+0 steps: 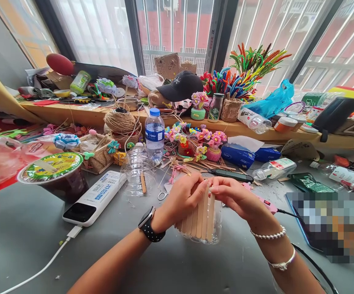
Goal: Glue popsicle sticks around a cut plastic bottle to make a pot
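Observation:
Wooden craft sticks (199,222) stand side by side along one wall of a clear plastic container (216,228), which looks like a cut bottle bottom. My left hand (186,194) curls around the stick-covered side, its thumb and fingers pressed near the upper ends. With thumb and fingers closed, my right hand (232,194) pinches the top of the rightmost stick (210,216) at the rim. The container's right part is bare plastic. A pink glue gun (268,204) lies partly hidden behind my right wrist.
Left of my hands are a cut clear bottle (138,173), a white power bank (96,198) and a lidded cup (53,175). Scissors (162,196) lie behind my left wrist. A water bottle (154,134) stands farther back. A phone (305,224) and black cable lie right.

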The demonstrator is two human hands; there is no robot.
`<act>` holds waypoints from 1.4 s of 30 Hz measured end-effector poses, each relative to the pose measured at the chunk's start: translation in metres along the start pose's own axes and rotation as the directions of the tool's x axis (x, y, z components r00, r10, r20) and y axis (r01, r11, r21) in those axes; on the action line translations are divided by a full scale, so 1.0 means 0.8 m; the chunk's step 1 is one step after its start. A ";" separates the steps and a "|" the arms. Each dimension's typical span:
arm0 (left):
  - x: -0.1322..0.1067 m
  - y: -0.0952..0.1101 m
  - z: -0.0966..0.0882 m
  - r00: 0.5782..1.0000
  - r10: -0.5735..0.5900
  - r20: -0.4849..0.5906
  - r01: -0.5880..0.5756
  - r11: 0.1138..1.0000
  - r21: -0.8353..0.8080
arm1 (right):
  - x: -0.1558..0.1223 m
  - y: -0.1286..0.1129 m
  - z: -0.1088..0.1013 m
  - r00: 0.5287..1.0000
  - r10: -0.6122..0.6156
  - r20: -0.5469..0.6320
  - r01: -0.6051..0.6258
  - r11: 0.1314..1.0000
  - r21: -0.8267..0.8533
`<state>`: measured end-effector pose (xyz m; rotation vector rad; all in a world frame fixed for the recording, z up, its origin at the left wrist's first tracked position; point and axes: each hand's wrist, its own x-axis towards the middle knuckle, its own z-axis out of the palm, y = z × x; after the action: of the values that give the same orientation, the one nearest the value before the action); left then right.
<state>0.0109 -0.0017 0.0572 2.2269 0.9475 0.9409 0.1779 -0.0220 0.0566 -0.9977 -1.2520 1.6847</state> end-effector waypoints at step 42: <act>0.002 0.000 -0.005 0.996 0.026 0.084 -0.038 0.989 0.145 | 0.000 -0.001 0.005 1.000 -0.018 -0.012 0.018 0.997 -0.077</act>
<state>0.0091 0.0001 0.0603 2.3906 0.9741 0.8098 0.1744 -0.0235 0.0584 -1.0380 -1.3229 1.6247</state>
